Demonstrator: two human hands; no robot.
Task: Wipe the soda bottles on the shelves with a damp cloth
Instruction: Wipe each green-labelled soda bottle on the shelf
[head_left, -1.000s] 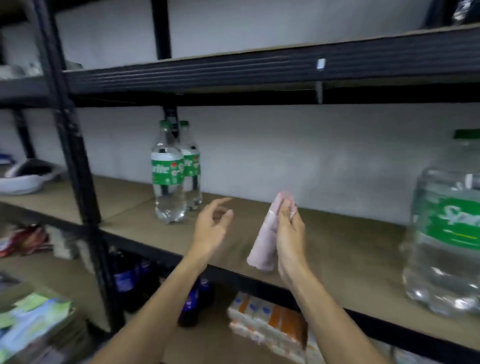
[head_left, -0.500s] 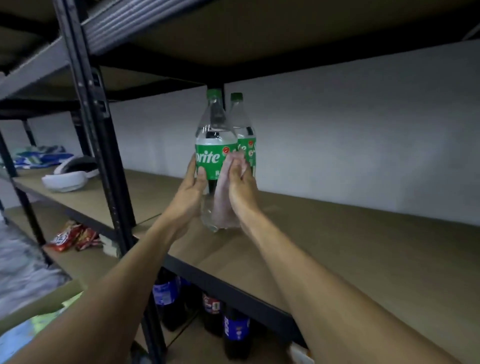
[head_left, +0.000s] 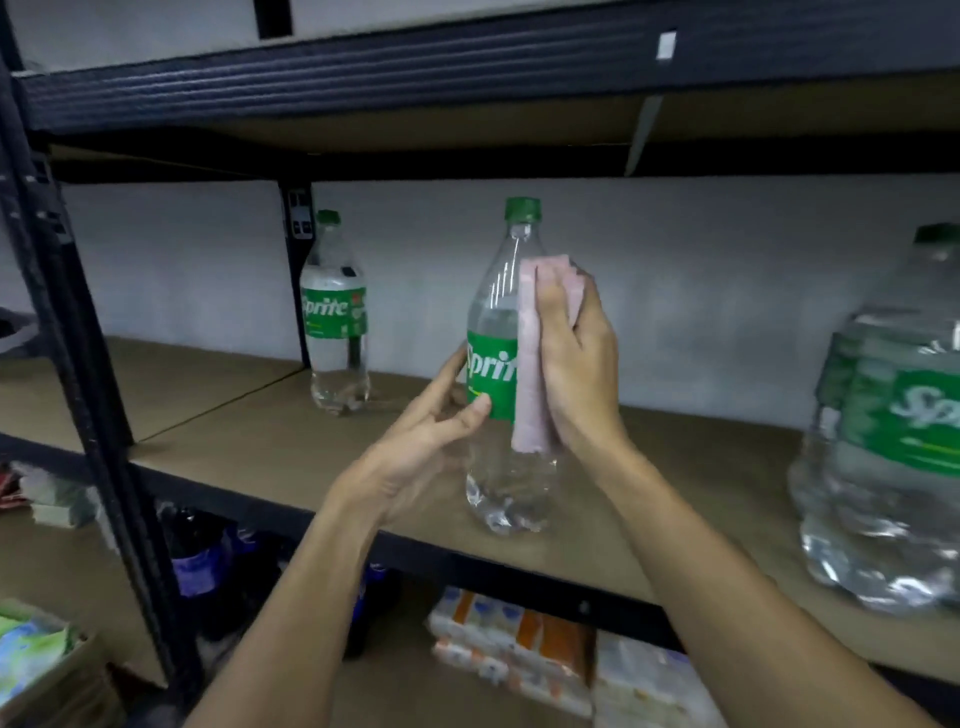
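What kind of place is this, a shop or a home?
Probably a shop's stockroom or a small store: black metal shelving with board shelves, Sprite bottles standing on it, and wrapped multipacks and dark soda bottles kept on the level below.

three sprite bottles, one pink cloth, two hands

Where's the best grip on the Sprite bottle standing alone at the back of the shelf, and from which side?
Probably round the labelled middle of the back bottle, coming from the front or its right. It stands upright, the body is straight-walled there, and the black post crowds its rear left. The left hand holds the near bottle; the right hand holds the pink cloth.
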